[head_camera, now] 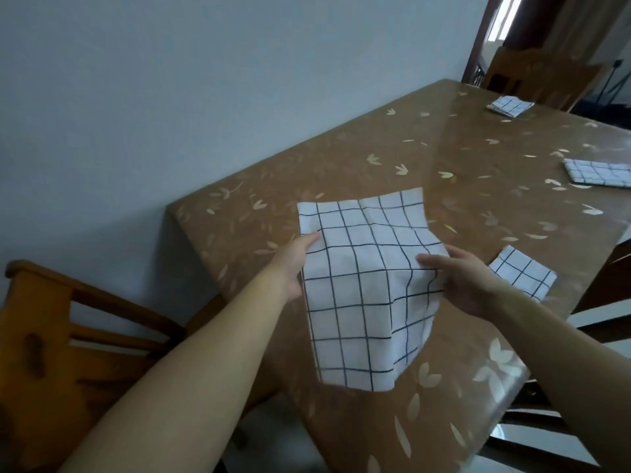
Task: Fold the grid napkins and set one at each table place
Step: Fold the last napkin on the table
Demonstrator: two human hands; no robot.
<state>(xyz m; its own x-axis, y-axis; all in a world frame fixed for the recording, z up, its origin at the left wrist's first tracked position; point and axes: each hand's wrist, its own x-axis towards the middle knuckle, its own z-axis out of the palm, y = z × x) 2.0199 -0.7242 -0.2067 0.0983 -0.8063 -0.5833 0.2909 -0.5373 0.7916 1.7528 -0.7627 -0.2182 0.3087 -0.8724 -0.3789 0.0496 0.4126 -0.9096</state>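
A white napkin with a dark grid [358, 295] is held up over the near part of the brown table [444, 158], half draped, its far edge lying on the tabletop. My left hand [295, 264] pinches its left edge, thumb on top. At the right edge my right hand [461, 278] grips the cloth, fingers curled over the fold. Three folded grid napkins lie on the table: one just right of my right hand [526, 273], one at the right edge [601, 172], one at the far end [510, 105].
A wooden chair [44, 336] stands at the table's left side, near the grey wall. Another wooden chair [532, 80] is at the far end, and dark chair parts [607, 288] show along the right side. The tablecloth has a pale leaf print.
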